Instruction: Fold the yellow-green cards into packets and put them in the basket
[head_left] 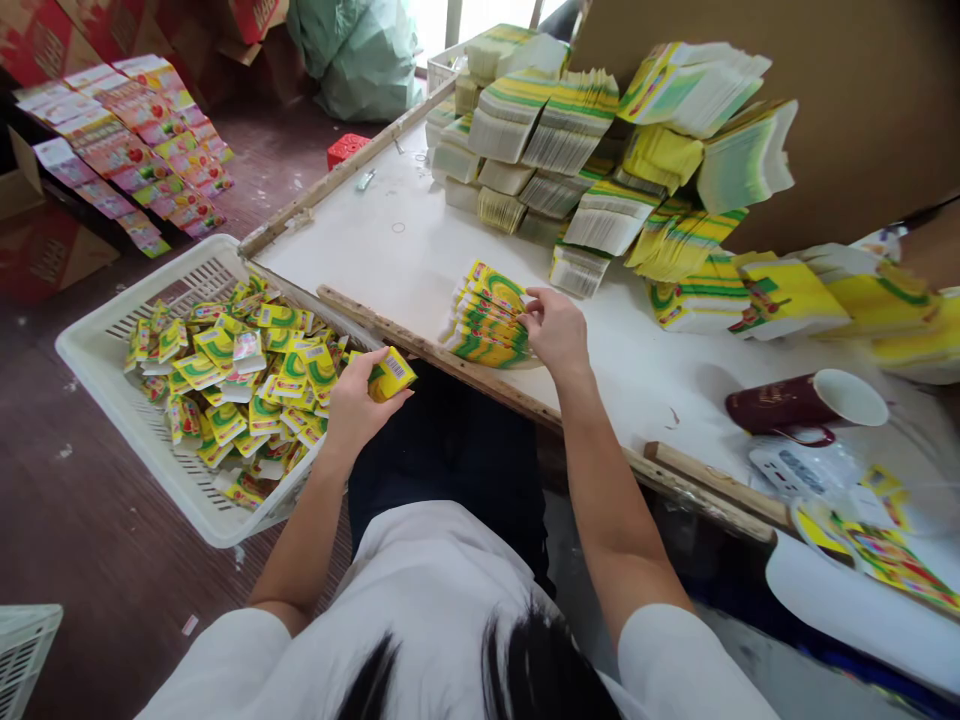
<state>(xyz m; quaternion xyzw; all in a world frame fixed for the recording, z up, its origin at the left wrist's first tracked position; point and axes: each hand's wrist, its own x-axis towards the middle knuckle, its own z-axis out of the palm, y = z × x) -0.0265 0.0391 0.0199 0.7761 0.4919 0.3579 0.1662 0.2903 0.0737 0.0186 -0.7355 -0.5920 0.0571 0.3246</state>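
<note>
Left hand (352, 405) is out past the near-left corner of the white table (390, 250), fingers and thumb clamped around a small yellow box (391, 374), which it holds in the air just off the table's wooden front strip (420, 345). Below that hand, off the table's left side, sits the white basket (112, 350) with a loose heap of folded boxes (240, 390) in the same yellow and green.

Right hand (556, 332) is up on the table near its front edge, fingertips drawn together and pinched on the top cartons of a fanned stack (484, 318) that lies flat on the white surface, touching the hand.

Toward the back of the table there are big leaning piles of flat cartons (585, 140), one on another. At the table's right end a dark red mug (806, 402) lies on its side, well apart from both hands. Beyond the table's left end, red packets (135, 150) are spread in rows on the floor.
</note>
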